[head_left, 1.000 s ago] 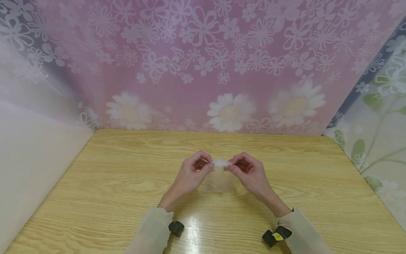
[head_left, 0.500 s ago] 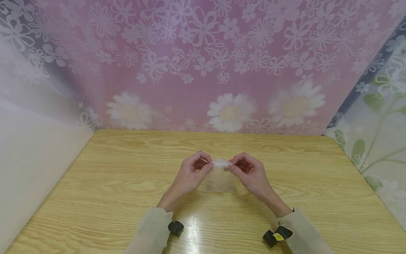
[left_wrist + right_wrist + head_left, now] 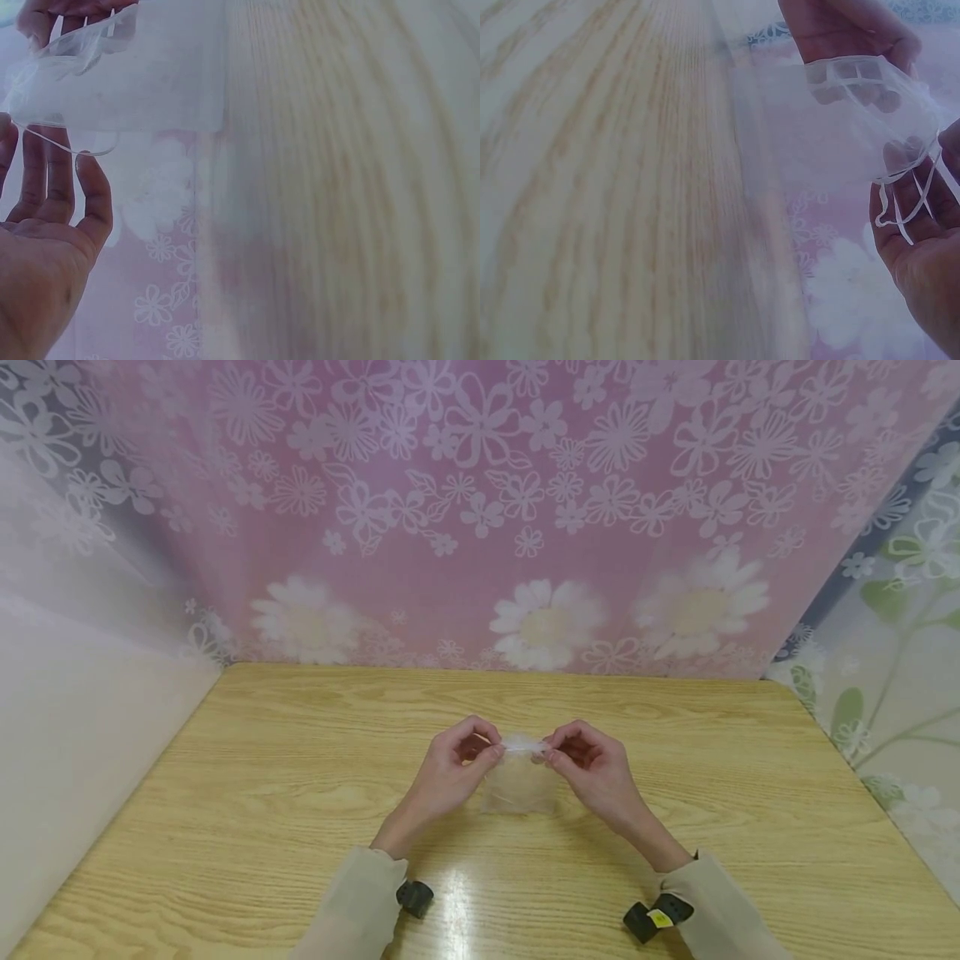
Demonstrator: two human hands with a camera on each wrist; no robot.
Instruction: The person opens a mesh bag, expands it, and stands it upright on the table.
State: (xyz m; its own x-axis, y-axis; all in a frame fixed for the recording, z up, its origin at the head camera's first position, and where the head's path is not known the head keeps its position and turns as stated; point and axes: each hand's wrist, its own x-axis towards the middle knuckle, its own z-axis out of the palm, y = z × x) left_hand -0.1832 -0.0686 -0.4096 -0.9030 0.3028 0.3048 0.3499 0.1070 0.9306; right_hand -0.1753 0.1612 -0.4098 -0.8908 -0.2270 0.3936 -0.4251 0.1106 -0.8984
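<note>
A small see-through drawstring pouch (image 3: 519, 787) hangs upright over the table, its mouth gathered at the top. My left hand (image 3: 452, 770) pinches the left end of that gathered mouth between thumb and forefinger. At the other end, my right hand (image 3: 597, 770) grips it the same way, so the mouth is stretched between both hands. A thin white drawstring (image 3: 101, 153) loops below the pouch by the left hand in the left wrist view. In the right wrist view, loose white string ends (image 3: 907, 217) dangle across the right hand's fingers. The pouch shows no contents.
A wood-grain table (image 3: 262, 827) spreads beneath both hands. Behind it rises a pink flowered curtain (image 3: 420, 577), with pale walls or cloth on either side. Dark wrist cameras (image 3: 415, 899) are strapped at both sleeves.
Both hands keep their hold on the pouch's mouth and stay almost in place. The gathered white edge looks slightly straighter and flatter than a second ago.
</note>
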